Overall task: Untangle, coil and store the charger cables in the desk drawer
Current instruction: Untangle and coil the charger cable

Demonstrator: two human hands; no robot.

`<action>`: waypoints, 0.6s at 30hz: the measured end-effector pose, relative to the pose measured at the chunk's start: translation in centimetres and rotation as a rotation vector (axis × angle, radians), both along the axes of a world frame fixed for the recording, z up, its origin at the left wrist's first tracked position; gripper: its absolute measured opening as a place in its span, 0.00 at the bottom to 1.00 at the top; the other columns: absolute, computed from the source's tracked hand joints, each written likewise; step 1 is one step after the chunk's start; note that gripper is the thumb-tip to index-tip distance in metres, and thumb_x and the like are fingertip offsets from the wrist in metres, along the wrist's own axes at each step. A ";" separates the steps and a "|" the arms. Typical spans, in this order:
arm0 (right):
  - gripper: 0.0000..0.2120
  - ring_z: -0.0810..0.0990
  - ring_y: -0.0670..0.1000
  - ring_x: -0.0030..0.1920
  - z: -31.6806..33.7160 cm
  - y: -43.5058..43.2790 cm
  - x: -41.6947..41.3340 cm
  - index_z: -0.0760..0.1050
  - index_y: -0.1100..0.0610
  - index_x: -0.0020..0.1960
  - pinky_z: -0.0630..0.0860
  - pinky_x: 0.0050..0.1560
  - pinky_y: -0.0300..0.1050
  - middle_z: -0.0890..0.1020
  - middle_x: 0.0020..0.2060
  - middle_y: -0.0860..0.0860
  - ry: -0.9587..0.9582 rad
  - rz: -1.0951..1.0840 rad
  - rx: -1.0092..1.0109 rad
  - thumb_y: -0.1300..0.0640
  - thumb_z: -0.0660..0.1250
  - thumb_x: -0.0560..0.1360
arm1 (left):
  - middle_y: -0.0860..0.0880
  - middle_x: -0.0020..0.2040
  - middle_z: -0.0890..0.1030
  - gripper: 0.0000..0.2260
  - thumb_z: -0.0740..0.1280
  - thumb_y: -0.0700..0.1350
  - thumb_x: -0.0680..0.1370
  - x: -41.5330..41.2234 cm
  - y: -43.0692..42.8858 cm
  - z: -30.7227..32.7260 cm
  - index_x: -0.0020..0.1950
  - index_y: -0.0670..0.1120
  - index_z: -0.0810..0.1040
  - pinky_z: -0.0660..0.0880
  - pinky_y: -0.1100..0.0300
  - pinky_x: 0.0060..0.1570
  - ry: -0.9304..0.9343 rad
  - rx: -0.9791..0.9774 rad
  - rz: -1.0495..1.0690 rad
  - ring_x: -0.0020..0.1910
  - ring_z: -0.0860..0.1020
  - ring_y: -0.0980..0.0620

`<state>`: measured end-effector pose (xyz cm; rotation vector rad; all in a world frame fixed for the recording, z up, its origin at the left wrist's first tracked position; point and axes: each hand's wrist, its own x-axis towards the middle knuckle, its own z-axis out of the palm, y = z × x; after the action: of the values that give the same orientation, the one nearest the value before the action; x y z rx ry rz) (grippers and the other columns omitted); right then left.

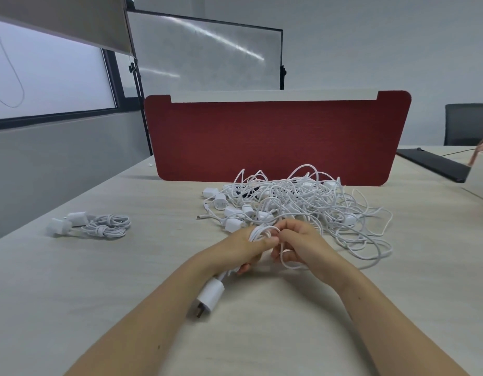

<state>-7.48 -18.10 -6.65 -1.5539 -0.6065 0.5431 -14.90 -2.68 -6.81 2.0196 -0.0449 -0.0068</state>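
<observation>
Both your forearms reach in from the near edge and meet at mid-counter [121, 289]. Your left hand [247, 246] is curled, thumb on top, gripping a small coil of white cable [262, 231] looped about its fingers. Your right hand [298, 246], just beside it, pinches a strand of the same cable, which loops down under that palm. The cable's plug [211, 293] sticks out below your left wrist, long axis diagonal, prongs pointing near-left toward you. Just beyond your hands sits the tangle [302, 202], in front of the red divider [275, 139]. Two coiled chargers [99, 226] lie well apart to the left.
</observation>
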 end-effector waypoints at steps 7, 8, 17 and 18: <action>0.06 0.76 0.52 0.34 -0.5 0.2 -0.1 0.75 0.59 0.46 0.76 0.36 0.41 0.80 0.39 0.57 0.086 0.161 0.149 0.63 0.72 0.72 | 0.49 0.33 0.73 0.09 0.65 0.30 0.73 -0.9 -0.2 0.1 0.51 0.40 0.73 0.67 0.61 0.22 -0.011 0.030 -0.065 0.24 0.67 0.53; 0.10 0.76 0.51 0.33 -0.7 0.2 -0.2 0.75 0.58 0.48 0.74 0.35 0.42 0.80 0.39 0.57 0.043 0.162 0.137 0.62 0.74 0.70 | 0.50 0.32 0.73 0.10 0.64 0.29 0.73 -0.9 -0.2 0.1 0.53 0.38 0.73 0.66 0.63 0.20 0.005 0.028 -0.061 0.22 0.66 0.53; 0.05 0.69 0.48 0.22 -0.8 3.0 -2.5 0.82 0.61 0.44 0.68 0.24 0.39 0.78 0.29 0.55 -0.171 -0.149 0.258 0.68 0.69 0.76 | 0.55 0.42 0.81 0.04 0.62 0.55 0.74 -1.3 -0.2 0.8 0.46 0.59 0.74 0.68 0.60 0.34 -0.072 0.750 0.309 0.40 0.78 0.53; 0.05 0.68 0.48 0.22 -0.8 3.3 -2.7 0.81 0.60 0.44 0.68 0.24 0.39 0.77 0.27 0.53 -0.132 -0.177 0.269 0.67 0.68 0.76 | 0.54 0.41 0.80 0.09 0.61 0.59 0.74 -1.1 0.0 0.7 0.45 0.56 0.76 0.67 0.59 0.34 -0.060 0.800 0.376 0.40 0.78 0.52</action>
<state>-10.13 -14.83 -7.47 -1.3772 -0.6080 0.2161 -15.96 -2.71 -6.09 2.7950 0.3519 0.3202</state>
